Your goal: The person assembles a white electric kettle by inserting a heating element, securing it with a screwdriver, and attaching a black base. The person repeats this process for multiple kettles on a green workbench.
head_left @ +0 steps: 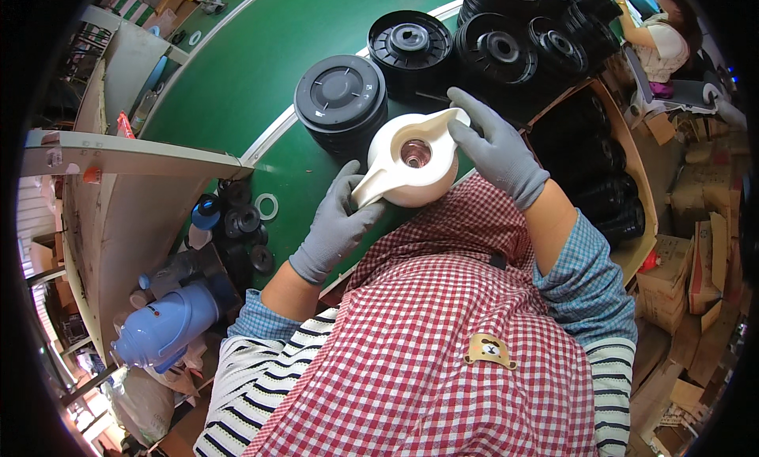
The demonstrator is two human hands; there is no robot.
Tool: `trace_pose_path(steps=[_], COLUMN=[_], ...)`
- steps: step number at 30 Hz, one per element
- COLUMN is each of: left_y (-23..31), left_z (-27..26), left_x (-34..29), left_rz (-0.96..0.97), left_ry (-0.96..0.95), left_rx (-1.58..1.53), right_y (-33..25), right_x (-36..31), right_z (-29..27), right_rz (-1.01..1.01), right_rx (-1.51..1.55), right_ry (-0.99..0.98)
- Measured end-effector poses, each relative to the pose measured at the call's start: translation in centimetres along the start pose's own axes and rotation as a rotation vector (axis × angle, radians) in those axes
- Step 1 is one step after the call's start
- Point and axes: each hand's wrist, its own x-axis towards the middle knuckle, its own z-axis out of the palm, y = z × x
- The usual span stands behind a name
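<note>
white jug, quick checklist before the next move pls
1. Handle held: ok, the gloved left hand grips the handle of the white jug.
2. Spout side steadied: cannot tell how firmly; the gloved right hand is at the spout.
3. Mouth uncovered: ok, no lid on it, and a shiny liner shows inside.
4. Liner undamaged: cannot tell, too small to judge.
5. Space just beyond the jug free: not ok, a stack of black round parts stands there.
</note>
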Motion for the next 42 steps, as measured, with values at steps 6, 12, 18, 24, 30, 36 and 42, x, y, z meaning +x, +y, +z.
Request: trace_pose_path(steps=[6, 12, 18, 24, 30, 36, 42], left_y=[2.6, 10.8, 21.1, 23.0, 19.7, 18.2, 17.5], left_z=[0.6, -3.6, -7.4, -4.1, 2.7, 6.7, 4.9], left_x=[0.2, -2.0, 10.6, 33.4, 51.9, 62.9, 65.7], left_rz=[0.143, -0.022, 0.506, 0.321, 0.220, 0.315, 0.243], left_ry=[-0.148, -0.105, -0.048, 0.188, 0.295, 0.430, 0.446], left_rx=[0.002, -0.421, -0.464, -0.412, -0.363, -0.212, 0.007], right_y=[2.4, 6.9, 9.7, 13.5, 13.5, 14.9, 16.4], right_x=[-0.6, -4.8, -7.5, -6.5, -5.6, -5.4, -5.3], right_z=[-0.6, -4.9, -3.1, 1.7, 0.0, -0.7, -0.8], right_rz=[-0.088, -0.146, -0.143, -0.357, -0.405, -0.369, -0.377], right_rx=[0.256, 0.558, -0.153, -0.506, -0.412, -0.411, -0.437], right_ry=[-0.008, 0.325, 0.190, 0.224, 0.203, 0.145, 0.110])
